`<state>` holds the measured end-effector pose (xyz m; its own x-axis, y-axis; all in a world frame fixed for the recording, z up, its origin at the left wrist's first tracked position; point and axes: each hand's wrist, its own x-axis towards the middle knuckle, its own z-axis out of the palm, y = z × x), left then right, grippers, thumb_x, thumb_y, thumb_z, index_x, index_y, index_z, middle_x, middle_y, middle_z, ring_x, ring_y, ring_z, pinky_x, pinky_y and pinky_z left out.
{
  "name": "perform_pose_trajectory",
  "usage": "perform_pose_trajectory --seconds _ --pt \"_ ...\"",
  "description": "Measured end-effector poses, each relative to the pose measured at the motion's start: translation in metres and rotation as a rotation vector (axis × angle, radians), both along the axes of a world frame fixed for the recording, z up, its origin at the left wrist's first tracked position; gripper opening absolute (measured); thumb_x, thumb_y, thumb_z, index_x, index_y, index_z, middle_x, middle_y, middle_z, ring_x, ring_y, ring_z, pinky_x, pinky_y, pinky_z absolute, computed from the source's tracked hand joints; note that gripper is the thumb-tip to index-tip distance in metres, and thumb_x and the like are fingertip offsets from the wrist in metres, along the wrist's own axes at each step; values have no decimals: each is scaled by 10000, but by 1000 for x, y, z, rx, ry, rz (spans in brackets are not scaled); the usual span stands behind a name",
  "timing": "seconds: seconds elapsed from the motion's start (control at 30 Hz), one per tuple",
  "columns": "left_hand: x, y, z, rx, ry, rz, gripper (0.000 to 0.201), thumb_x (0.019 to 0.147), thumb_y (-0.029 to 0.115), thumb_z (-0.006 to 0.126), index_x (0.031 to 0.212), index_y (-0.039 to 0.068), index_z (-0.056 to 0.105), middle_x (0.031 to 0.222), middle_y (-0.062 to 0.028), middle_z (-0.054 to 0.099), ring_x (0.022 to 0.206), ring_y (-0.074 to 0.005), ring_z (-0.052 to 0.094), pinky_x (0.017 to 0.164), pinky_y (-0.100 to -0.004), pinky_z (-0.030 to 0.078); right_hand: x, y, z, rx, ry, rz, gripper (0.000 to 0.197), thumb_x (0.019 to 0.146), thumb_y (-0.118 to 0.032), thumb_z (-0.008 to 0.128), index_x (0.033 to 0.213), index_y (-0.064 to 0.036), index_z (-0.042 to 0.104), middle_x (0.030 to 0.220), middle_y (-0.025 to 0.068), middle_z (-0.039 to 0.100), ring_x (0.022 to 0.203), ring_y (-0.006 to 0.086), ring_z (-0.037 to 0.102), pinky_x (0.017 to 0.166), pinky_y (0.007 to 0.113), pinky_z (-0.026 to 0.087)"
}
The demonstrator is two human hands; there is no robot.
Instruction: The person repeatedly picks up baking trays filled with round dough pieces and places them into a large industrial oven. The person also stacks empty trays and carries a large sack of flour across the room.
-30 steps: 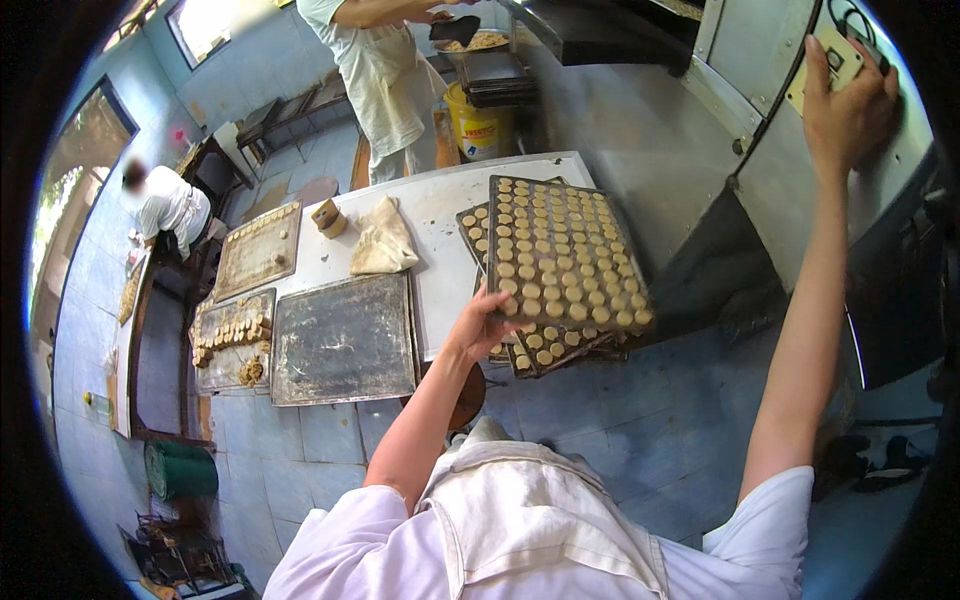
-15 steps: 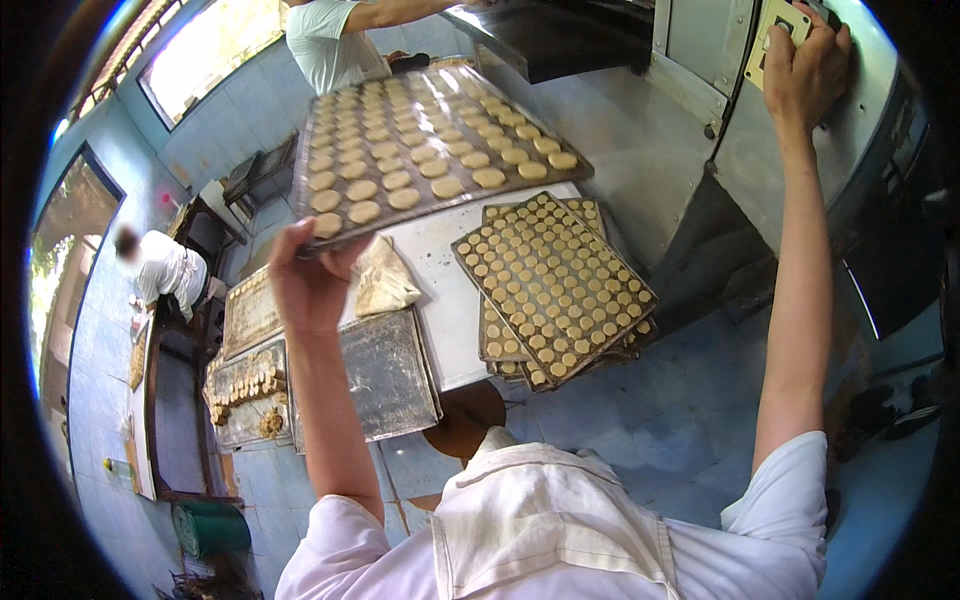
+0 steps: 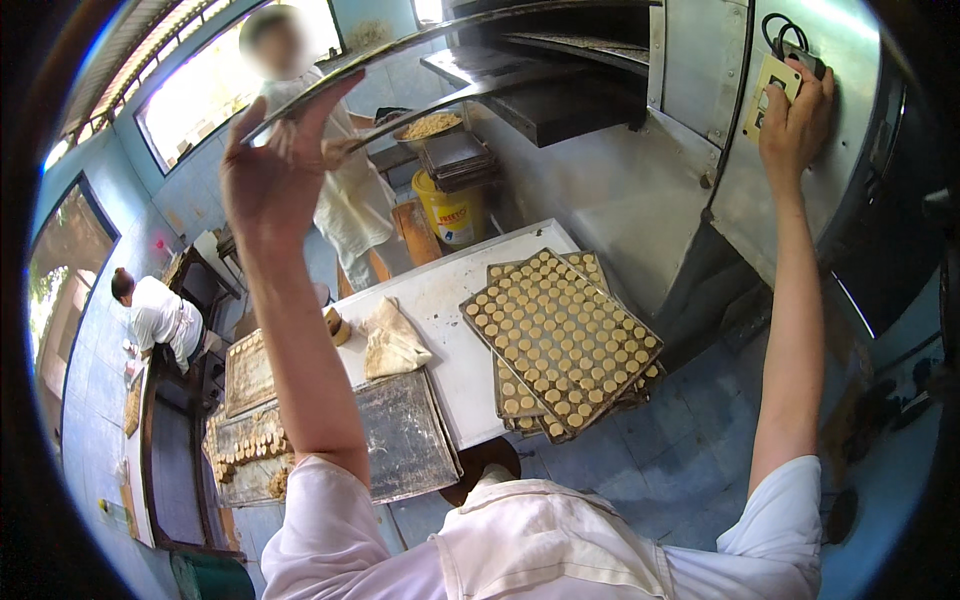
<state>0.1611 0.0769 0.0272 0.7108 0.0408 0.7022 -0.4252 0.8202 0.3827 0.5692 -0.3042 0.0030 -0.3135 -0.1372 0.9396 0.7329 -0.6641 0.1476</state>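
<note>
My left hand (image 3: pixel 280 165) is raised high at the upper left, gripping a dark baking tray (image 3: pixel 410 41) by its edge. The tray is seen almost edge-on, so its top is hidden. My right hand (image 3: pixel 797 125) is at a cream switch plate (image 3: pixel 768 95) on the metal oven's side, thumb on its switches and fingers curled around the edge. A dark plug with a black cable sits just above that hand. Below, trays of small round dough pieces (image 3: pixel 560 335) lie stacked askew on the white table (image 3: pixel 465 400).
A co-worker (image 3: pixel 345 200) stands beyond the table, one hand by a second dark edge near the oven mouth (image 3: pixel 560 100). Another person (image 3: pixel 165 310) bends over a left-hand bench. A yellow bucket (image 3: pixel 447 210), folded cloth (image 3: pixel 393 340) and dark trays (image 3: pixel 405 430) are around the table.
My left hand has lifted the tray up toward oven height, and its rows of dough pieces no longer show. My right hand stays at the switches, shifted slightly.
</note>
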Motion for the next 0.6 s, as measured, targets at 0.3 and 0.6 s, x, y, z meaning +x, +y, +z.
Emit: perform_pose_trajectory --seconds 0.3,0.6 --pt "145 38 -56 -42 130 463 424 942 42 510 1313 -134 407 1316 -299 568 1218 -416 619 1084 -600 523 2 1 -7 6 83 -27 387 975 -205 610 1341 -106 534 1459 268 451 1455 439 332 1157 556 270" --pt "236 64 -102 -155 316 553 457 901 -10 537 1348 -47 451 1314 -181 610 1172 -330 630 1139 -621 431 -6 0 0 -7 146 54 407 947 -201 619 1328 -92 528 1495 295 419 1486 463 285 1182 564 238"
